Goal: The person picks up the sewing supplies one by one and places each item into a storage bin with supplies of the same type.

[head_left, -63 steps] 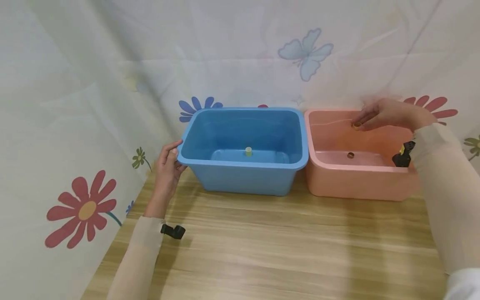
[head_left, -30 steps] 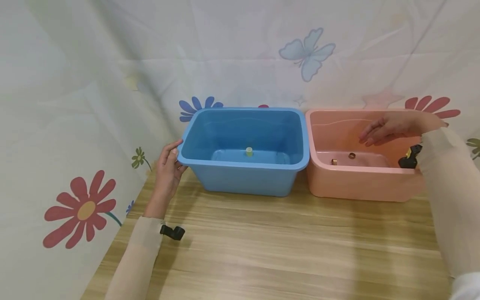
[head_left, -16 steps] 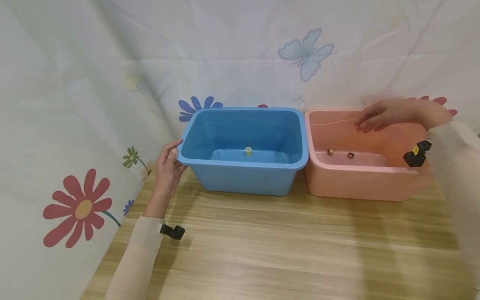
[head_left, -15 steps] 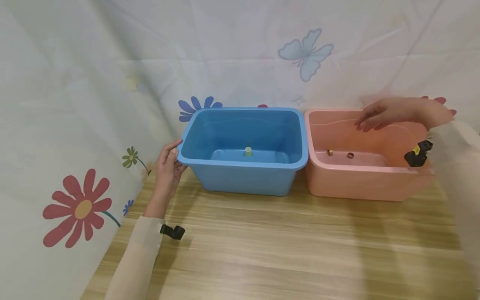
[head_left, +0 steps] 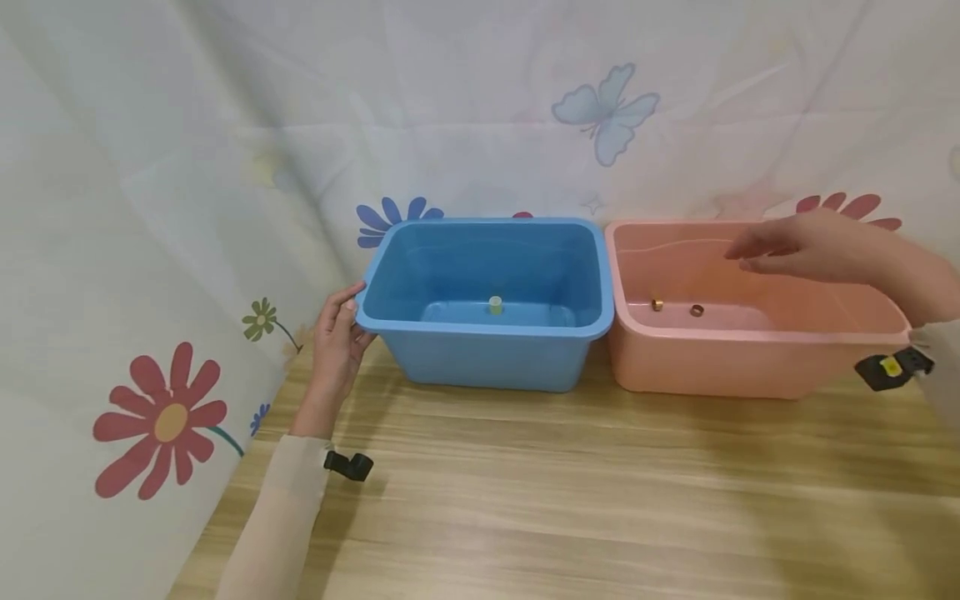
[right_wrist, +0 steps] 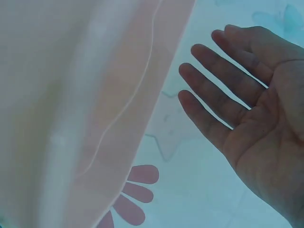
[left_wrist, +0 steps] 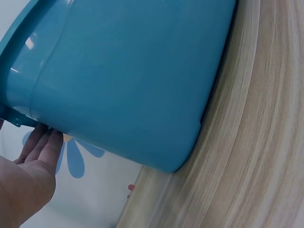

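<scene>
My left hand (head_left: 335,342) holds the left end of a blue plastic tub (head_left: 487,357) by its rim; in the left wrist view its fingers (left_wrist: 50,152) reach up under that rim. A small pale yellow-green cylinder (head_left: 495,307) stands on the tub's floor. To the right, my right hand (head_left: 825,248) hovers over a pink plastic tub (head_left: 705,367) with nothing in its grasp. The right wrist view has its fingers (right_wrist: 223,66) loosely spread. Below it on the pink floor lie a gold-coloured ring (head_left: 657,305) and a darker brass-coloured ring (head_left: 697,310).
Both tubs stand side by side at the back of a wood-grain table (head_left: 525,483), close to a white curtain (head_left: 480,100) printed with flowers and a butterfly. The curtain also runs along the table's left edge. A small black camera sits on each wrist.
My right hand let go of the gold ring, which dropped into the pink tub beside the darker one. Since then that hand has drawn back to the right. The left hand stays put.
</scene>
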A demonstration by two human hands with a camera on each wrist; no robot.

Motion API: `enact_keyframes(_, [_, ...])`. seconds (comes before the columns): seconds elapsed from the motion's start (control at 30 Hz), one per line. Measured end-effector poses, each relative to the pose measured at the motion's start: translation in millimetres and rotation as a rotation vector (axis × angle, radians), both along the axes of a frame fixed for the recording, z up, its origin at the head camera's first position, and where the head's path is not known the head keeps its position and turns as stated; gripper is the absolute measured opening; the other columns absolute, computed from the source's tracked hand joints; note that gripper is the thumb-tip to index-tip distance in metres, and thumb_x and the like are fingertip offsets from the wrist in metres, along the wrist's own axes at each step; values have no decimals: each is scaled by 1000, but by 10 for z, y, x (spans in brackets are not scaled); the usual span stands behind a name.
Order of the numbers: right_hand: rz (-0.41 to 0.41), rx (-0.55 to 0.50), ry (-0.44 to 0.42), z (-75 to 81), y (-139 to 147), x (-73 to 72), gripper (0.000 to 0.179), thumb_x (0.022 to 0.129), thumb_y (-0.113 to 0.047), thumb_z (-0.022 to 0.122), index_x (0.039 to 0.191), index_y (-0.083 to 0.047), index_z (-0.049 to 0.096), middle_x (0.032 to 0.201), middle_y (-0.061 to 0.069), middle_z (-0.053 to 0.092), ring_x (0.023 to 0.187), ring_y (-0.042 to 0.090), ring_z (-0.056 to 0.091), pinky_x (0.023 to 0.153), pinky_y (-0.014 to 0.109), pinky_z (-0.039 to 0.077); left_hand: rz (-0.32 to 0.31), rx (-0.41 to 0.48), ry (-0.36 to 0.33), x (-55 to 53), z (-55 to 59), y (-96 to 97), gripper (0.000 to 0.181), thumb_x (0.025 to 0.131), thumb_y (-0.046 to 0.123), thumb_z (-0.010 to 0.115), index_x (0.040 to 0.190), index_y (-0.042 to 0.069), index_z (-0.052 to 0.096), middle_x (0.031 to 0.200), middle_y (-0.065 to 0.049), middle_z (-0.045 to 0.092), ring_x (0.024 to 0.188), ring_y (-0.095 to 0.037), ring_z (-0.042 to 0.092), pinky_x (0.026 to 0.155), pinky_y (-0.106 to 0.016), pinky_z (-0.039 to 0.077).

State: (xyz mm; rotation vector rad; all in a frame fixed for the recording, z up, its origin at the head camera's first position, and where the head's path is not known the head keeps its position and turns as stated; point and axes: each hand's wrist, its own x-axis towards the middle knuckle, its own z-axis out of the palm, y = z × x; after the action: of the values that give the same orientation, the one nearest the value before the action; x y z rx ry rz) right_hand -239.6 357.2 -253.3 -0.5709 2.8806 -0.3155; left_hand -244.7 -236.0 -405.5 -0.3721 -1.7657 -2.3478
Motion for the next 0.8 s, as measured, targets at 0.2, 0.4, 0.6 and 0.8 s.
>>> enact_keyframes(0.2, [165,-137,372,-269,2,433,31,84,-11,71,114,-14,66,113,2,63,103,23,57,82,15,40,8,-15,-20,-2,-33,10,46,98,31,49,138,8,45,133,-18,45,109,-29,60,84,-32,52])
enact_keyframes(0.4, [196,-188,605,-514,-60,752,41,78,-9,74,117,-9,62,116,11,62,111,33,51,102,20,30,13,-13,0,-7,-49,53,46,99,32,48,138,8,43,134,-16,44,115,-34,55,86,-32,51])
enact_keyframes(0.6, [45,-222,594,-784,-228,1038,57,87,-21,67,139,-10,46,138,19,46,133,39,34,113,46,19,1,-37,4,-46,-23,92,47,99,33,47,139,9,42,136,-17,42,119,-39,51,87,-32,51])
enact_keyframes(0.8, [14,-301,595,-1004,-377,1127,64,91,-29,60,147,-11,34,146,19,37,137,39,27,116,42,10,83,-98,-4,-49,41,50,43,99,34,46,137,13,45,134,-15,44,118,-39,52,84,-30,51])
